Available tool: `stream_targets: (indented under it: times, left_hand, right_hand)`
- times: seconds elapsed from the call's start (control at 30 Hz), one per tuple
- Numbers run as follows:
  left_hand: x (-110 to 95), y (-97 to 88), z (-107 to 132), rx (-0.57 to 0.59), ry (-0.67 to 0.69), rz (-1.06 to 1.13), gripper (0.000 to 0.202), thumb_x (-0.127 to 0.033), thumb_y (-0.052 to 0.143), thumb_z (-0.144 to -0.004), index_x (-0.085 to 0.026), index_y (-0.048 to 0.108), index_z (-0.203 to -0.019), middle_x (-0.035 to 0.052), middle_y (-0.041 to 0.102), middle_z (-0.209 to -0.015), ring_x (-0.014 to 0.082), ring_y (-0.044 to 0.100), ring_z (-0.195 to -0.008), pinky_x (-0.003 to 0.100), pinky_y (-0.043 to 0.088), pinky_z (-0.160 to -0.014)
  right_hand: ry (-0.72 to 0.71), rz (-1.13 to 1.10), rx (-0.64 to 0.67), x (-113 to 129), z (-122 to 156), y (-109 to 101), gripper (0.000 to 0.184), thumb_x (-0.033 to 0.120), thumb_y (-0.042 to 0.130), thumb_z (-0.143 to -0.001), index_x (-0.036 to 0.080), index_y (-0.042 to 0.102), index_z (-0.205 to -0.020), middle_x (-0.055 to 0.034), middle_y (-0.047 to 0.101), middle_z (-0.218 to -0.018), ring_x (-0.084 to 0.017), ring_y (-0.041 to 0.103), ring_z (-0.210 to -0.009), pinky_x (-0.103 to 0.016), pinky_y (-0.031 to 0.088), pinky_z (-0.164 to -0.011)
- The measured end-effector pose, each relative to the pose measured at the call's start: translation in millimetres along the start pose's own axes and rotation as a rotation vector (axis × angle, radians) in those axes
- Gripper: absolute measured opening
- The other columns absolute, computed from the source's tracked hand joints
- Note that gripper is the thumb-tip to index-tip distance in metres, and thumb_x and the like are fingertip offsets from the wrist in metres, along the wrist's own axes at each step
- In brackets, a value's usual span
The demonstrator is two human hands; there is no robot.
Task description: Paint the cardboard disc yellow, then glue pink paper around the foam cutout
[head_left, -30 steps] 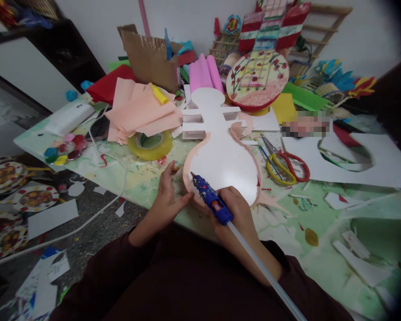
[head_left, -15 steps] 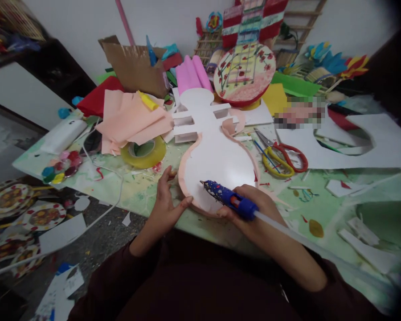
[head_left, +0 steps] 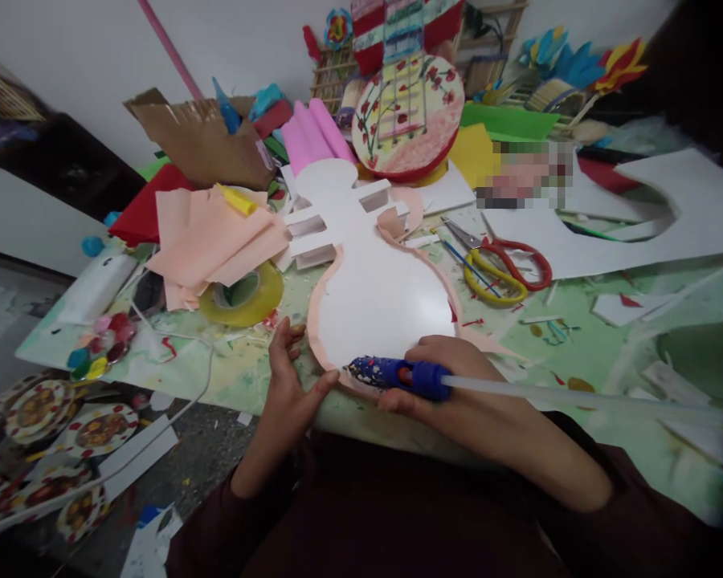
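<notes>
A white gourd-shaped foam board point(head_left: 379, 297) edged with a peach paper strip point(head_left: 316, 309) lies on the green table point(head_left: 578, 353). My right hand point(head_left: 451, 385) grips a blue glue gun point(head_left: 391, 375) with a long clear glue stick point(head_left: 548, 391) trailing right; its nozzle points left at the board's near edge. My left hand point(head_left: 289, 381) rests at the board's lower left, fingers stretched out and pressing the peach strip against the edge.
A yellow tape roll point(head_left: 241, 297), peach paper sheets point(head_left: 210, 237), scissors with red and yellow handles point(head_left: 500, 269), a cardboard box point(head_left: 198, 140), a painted round craft point(head_left: 406, 120) and white cut board point(head_left: 627, 221) crowd the table. Paint pots point(head_left: 96, 349) and a white cable point(head_left: 174, 401) lie left.
The glue gun has swung from pointing up-left to lying nearly level, its nozzle now at the board's near edge. My left hand stays on the strip. The view shifted left.
</notes>
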State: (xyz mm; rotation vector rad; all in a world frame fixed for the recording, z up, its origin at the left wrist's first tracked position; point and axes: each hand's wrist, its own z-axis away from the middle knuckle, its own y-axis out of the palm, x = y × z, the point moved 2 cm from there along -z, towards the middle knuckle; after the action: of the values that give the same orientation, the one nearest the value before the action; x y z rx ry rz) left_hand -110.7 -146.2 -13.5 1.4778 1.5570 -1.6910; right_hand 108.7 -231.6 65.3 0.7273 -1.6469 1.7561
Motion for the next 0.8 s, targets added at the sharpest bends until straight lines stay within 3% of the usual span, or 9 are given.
stream_targets:
  times: [0.17, 0.43, 0.63, 0.8]
  left_hand:
    - [3, -1.1, -1, 0.000, -0.027, 0.016, 0.095, -0.036, 0.073, -0.078, -0.034, 0.014, -0.152, 0.0122, 0.039, -0.140, 0.0315, 0.039, -0.134, 0.056, 0.035, -0.109]
    - [3, -1.0, -2, 0.010, -0.036, 0.047, 0.095, -0.038, 0.074, -0.077, -0.034, 0.015, -0.151, 0.0118, 0.039, -0.140, 0.0314, 0.042, -0.132, 0.056, 0.036, -0.108]
    - [2, -0.7, -2, 0.020, -0.025, 0.013, 0.094, -0.038, 0.073, -0.079, -0.034, 0.014, -0.152, 0.0123, 0.038, -0.140, 0.0315, 0.040, -0.134, 0.059, 0.031, -0.110]
    - [-1, 0.1, -2, 0.020, -0.023, -0.018, 0.092, -0.040, 0.071, -0.080, -0.034, 0.013, -0.152, 0.0120, 0.036, -0.140, 0.0322, 0.038, -0.134, 0.060, 0.030, -0.110]
  right_hand:
    - [-0.015, 0.009, -0.002, 3, -3, -1, 0.047, 0.062, 0.068, -0.077, 0.020, 0.062, -0.057, -0.0003, 0.056, -0.056, -0.012, 0.044, -0.047, -0.028, 0.026, -0.045]
    - [0.000, -0.011, 0.075, -3, 1, 1, 0.056, 0.074, 0.062, -0.073, 0.021, 0.060, -0.055, -0.0018, 0.058, -0.057, -0.012, 0.044, -0.047, -0.028, 0.026, -0.043]
    - [0.005, -0.041, 0.019, -7, 8, -2, 0.049, 0.065, 0.069, -0.074, 0.021, 0.061, -0.055, 0.0000, 0.058, -0.056, -0.011, 0.045, -0.045, -0.027, 0.026, -0.043]
    - [0.071, -0.082, -0.041, -13, 13, -9, 0.049, 0.068, 0.067, -0.073, 0.022, 0.061, -0.055, -0.0007, 0.059, -0.055, -0.015, 0.050, -0.048, -0.029, 0.031, -0.044]
